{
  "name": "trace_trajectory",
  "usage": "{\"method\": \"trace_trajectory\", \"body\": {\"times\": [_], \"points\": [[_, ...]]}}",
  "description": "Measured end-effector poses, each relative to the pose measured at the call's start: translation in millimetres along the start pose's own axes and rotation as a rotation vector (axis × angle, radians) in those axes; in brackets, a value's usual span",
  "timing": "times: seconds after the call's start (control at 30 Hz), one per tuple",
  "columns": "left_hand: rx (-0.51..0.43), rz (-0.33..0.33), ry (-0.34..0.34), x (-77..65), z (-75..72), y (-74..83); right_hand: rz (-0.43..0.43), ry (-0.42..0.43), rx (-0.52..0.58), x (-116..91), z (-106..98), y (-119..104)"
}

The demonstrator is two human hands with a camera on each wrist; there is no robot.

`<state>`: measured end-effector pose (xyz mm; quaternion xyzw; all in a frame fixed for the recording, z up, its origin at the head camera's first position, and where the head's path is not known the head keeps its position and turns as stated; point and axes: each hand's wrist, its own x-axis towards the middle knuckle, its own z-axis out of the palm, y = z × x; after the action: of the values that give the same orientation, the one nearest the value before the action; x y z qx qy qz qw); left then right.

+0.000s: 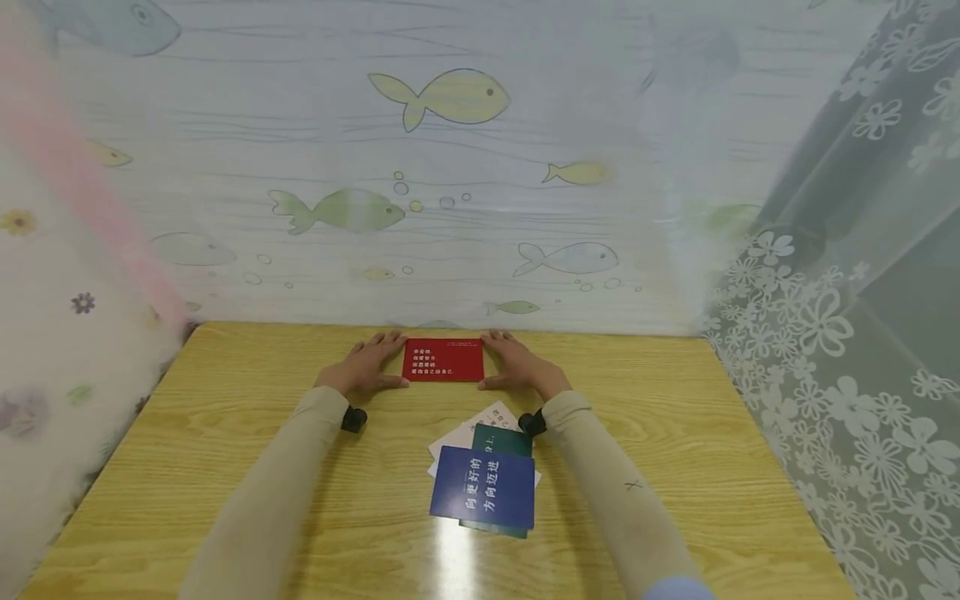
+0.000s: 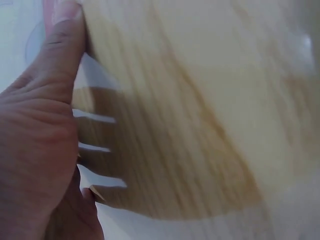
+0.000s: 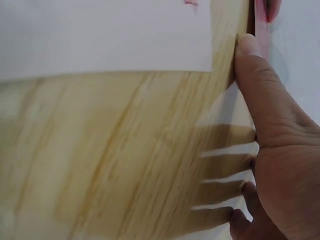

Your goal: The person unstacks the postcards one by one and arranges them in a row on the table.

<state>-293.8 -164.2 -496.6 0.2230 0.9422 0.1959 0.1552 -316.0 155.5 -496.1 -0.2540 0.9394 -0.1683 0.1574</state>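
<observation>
A red card point(image 1: 444, 360) with white characters lies flat near the back edge of the table. On its left side, my left hand point(image 1: 367, 365) is spread, with the thumb at the near corner and the index finger at the far corner. My right hand point(image 1: 521, 363) mirrors it on the other side. The wrist views show each thumb point(image 2: 62, 55) extended beside the reddish card edge point(image 3: 261, 27). Closer to me, a blue card point(image 1: 483, 487) overlaps a green card point(image 1: 502, 439) and a pale card point(image 1: 457, 435).
The wood-grain table point(image 1: 247, 400) meets a white curtain point(image 1: 450, 158) printed with fish at its back edge. Sheer flowered fabric point(image 1: 847, 400) hangs along the right side. Patterned cloth point(image 1: 60, 333) borders the left side.
</observation>
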Motion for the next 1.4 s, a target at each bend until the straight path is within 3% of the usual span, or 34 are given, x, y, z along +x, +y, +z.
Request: {"method": "trace_trajectory", "body": {"times": [0.4, 0.9, 1.23, 1.4], "points": [[0.163, 0.007, -0.015, -7.7, 2.8, 2.3, 0.015, -0.035, -0.043, -3.5, -0.5, -2.4], [0.151, 0.001, -0.01, -11.1, 4.5, 5.7, -0.019, -0.005, -0.038, -7.5, -1.0, -3.8], [0.179, 0.022, 0.069, -20.1, 8.3, 8.7, -0.012, -0.008, -0.033, -4.0, -0.8, -4.4], [0.21, 0.085, 0.129, -21.4, 14.6, 12.9, -0.004, -0.01, -0.015, -4.4, -0.7, -0.4]]}}
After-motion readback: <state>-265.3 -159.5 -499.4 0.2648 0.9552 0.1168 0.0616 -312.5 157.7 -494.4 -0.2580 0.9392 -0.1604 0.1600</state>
